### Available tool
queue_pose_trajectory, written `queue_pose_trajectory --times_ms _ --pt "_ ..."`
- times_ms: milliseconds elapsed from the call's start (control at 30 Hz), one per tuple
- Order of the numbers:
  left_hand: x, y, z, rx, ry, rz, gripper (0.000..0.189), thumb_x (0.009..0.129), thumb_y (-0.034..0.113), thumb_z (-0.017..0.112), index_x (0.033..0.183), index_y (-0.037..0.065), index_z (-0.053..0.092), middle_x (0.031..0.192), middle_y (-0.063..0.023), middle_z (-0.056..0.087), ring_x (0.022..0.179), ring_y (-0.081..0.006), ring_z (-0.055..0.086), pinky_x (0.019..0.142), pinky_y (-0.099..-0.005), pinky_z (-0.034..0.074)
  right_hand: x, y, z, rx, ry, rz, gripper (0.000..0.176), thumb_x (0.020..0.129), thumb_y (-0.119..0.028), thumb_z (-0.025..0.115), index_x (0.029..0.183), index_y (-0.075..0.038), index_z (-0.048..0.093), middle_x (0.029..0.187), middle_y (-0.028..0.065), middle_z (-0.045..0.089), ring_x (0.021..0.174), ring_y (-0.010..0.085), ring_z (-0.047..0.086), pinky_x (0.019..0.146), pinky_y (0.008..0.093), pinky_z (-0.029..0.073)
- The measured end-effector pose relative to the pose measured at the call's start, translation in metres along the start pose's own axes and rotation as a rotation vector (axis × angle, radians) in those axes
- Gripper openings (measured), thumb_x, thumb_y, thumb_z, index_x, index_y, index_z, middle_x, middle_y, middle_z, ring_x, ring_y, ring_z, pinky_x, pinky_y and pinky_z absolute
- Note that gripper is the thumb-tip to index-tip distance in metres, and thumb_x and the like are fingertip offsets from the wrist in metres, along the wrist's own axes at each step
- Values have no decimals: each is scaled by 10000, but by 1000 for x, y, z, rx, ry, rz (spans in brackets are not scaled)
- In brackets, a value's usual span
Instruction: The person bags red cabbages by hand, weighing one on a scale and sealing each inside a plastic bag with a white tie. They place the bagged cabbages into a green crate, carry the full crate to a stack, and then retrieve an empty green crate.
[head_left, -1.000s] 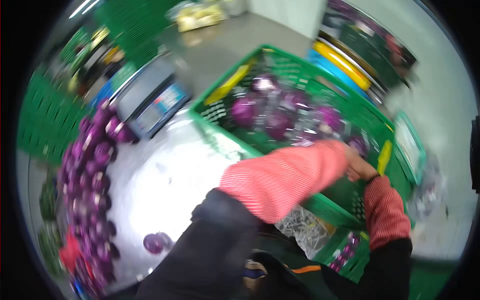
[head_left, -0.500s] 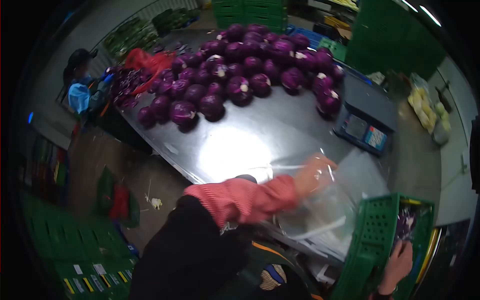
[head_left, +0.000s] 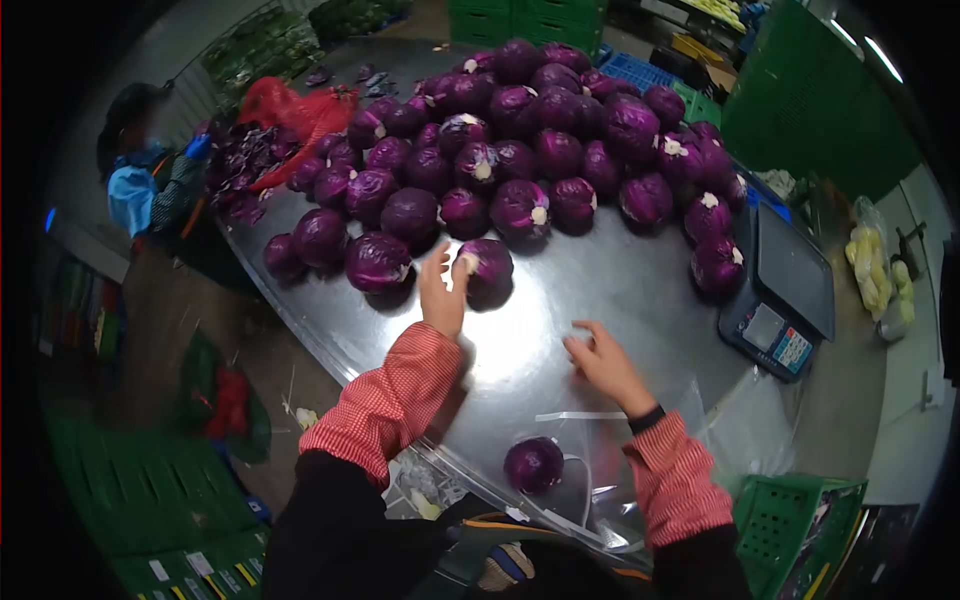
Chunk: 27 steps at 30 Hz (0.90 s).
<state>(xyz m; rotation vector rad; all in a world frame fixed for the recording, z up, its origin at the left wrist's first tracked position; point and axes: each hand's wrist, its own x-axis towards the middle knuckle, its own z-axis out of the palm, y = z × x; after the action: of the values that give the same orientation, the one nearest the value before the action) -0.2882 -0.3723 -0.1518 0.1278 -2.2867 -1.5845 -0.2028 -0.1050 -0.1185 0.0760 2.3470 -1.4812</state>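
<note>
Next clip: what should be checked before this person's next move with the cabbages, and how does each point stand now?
1. Left hand on the front red cabbage: ok, fingers touch its side, not closed round it.
2. Right hand free: ok, open, resting on the steel table.
3. Clear bags at hand: ok, lying just below the right hand.
4. Scale platform bare: ok.
5. Single cabbage near the table edge bagged: cannot tell.

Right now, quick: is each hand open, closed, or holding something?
Left hand: open, fingers against a red cabbage, not gripping it.
Right hand: open, fingers loosely curled over the metal table, holding nothing visible.
</note>
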Motion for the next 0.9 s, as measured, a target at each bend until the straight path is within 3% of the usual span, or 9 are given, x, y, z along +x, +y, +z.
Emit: queue_pose_trajectory --times_ms 67,167,200,267,400,567,700,767,900 --pt "7 -23 8 96 -10 -99 524 953 402 461 1353 65 438 1306 -206 448 1156 -295 473 1009 -394 356 38 9 19 282 -48 175 678 906 -523 500 1396 -107 286 885 185 599 660 244 635 629 326 540" --pt "-6 17 31 -476 -332 -572 615 987 483 304 1400 34 375 1451 -182 340 1355 -267 310 1126 -325 206 72 2 32 617 -98 390 808 896 -676 351 1452 -126 146 1045 299 553 855 332 657 747 389 572" --pt "-10 4 37 -401 -523 -512 680 974 560 263 1431 62 328 1462 -147 338 1380 -260 252 1131 -454 162 76 -2 34 689 -173 395 812 895 -696 301 1461 -136 139 1157 289 539 1025 358 614 813 457 549" --pt "-27 -11 54 -400 -630 -249 718 974 581 212 1447 45 272 1441 -139 373 1383 -254 247 1133 -494 124 65 -20 31 737 -157 264 777 901 -692 297 1447 -142 235 1266 220 516 1120 345 570 858 498 521" --pt "-59 88 35 -822 -672 -502 717 971 586 136 1465 74 222 1414 -185 406 1369 -281 279 1135 -471 152 16 19 3 1176 -210 165 710 909 -677 302 1376 -150 393 1309 142 511 1158 321 548 856 533 514" --pt "-104 133 60 -731 -709 -599 536 993 466 336 1330 60 430 1137 -144 559 1048 -195 535 924 -363 448 -96 62 -38 1443 -31 48 667 893 -654 388 1349 -169 433 1313 130 502 1150 313 546 869 559 489" --pt "-182 153 105 -544 -864 -605 260 941 261 535 1087 50 582 827 -39 580 672 -99 533 625 -248 460 -219 112 -58 1650 227 19 655 894 -625 397 1353 -158 428 1310 151 498 1165 352 531 883 594 472" --pt "-243 150 132 -386 -1140 -437 201 904 214 572 976 36 630 759 -31 587 643 -112 529 610 -250 452 -283 130 -58 1677 362 9 647 904 -616 367 1350 -151 428 1306 159 498 1152 362 539 851 601 488" --pt "-361 116 167 -3 -1247 263 178 815 187 650 913 42 616 855 -127 580 764 -289 570 729 -371 476 -389 162 -35 1694 554 -12 666 906 -626 324 1356 -144 415 1295 170 500 1120 370 558 791 584 520"
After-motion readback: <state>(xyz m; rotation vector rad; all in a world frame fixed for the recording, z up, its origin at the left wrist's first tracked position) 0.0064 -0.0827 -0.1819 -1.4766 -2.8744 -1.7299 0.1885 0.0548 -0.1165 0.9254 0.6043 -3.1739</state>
